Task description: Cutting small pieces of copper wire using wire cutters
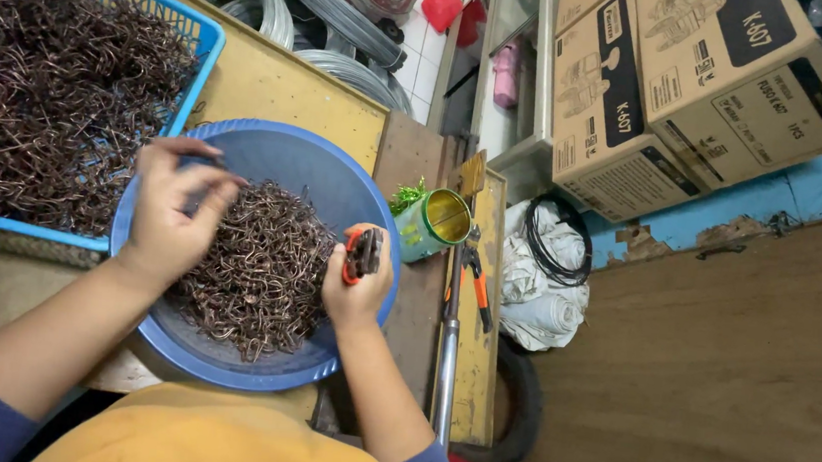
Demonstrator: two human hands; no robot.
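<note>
Brown wire hooks [261, 272] filled the blue basin [312, 161]; your left hand [173, 203] pinched one at the rim, your right hand [358, 281] clenched orange pliers [362, 253] near the opposite edge.

Bright, even light fills the scene, with no harsh glare. Soft shadows lie under the hands [172, 208] and inside the blue basin [277, 158], falling toward the lower part of the frame. The green can [432, 225] shows a small sheen on its rim. The wide lens bends straight lines: the boxes [686, 87] at upper right lean outward, and the floor [717, 391] curves at the right edge. The centre is sharp; the sleeves along the bottom edge look slightly soft.
</note>
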